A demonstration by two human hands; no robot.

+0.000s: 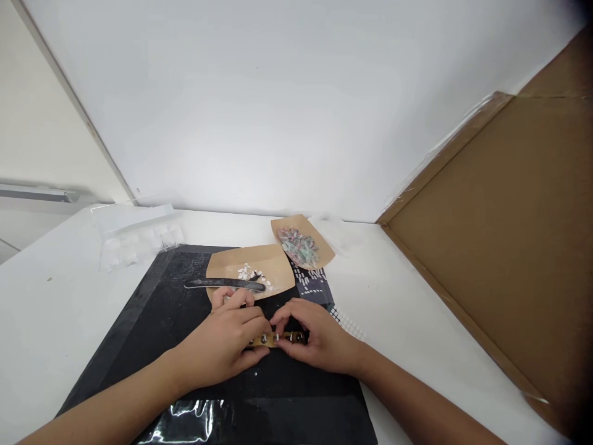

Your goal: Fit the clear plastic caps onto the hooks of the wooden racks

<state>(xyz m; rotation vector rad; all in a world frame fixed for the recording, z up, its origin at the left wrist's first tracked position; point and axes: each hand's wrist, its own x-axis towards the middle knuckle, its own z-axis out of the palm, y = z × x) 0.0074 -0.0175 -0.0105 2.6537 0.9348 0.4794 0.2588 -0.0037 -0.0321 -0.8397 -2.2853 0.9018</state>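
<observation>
A narrow yellowish strip (271, 340) with several dark, shiny round pieces lies on a black mat (185, 334). My left hand (227, 340) is closed on the strip's left part, its thumb and fingers on either side. From the right, my right hand (315, 334) bends its thumb and index finger over the strip, pinched near a small white piece (277, 337). Just beyond my left hand, a dark nail file (225, 283) rests across a brown paper tray (250, 254) with small white bits in it.
Another brown tray (324, 246) holds several small wrapped pieces. A patterned dark card (312, 285) and a sheet of white dots (347, 324) lie at the right. A clear plastic case (139, 244) stands back left; a cardboard panel (500, 247) borders the right.
</observation>
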